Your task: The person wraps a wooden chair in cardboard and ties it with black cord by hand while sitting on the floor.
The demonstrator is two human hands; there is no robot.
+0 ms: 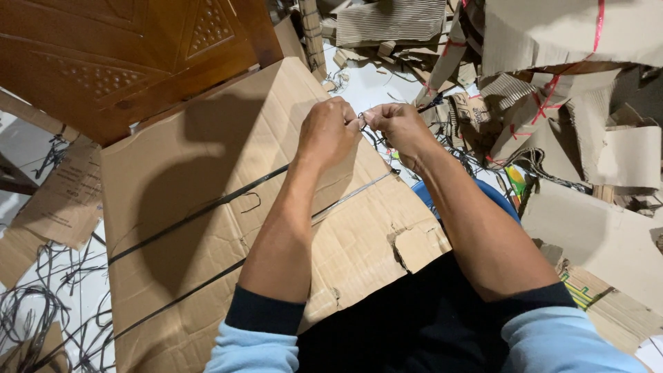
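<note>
My left hand [328, 131] and my right hand [397, 128] meet fingertip to fingertip above the far edge of a large flattened cardboard sheet [207, 173]. Both pinch a thin dark strap [361, 121] between them. Two more lengths of dark strap [207, 211] run diagonally across the cardboard, which rests on my lap and leans toward a brown wooden door [124, 55]. The strap's end is hidden by my fingers.
Piles of torn corrugated cardboard [552, 83] with red tape fill the right and back. Loose black straps [41, 311] lie tangled on the white floor at the left. A blue round rim [498, 197] shows beside my right forearm.
</note>
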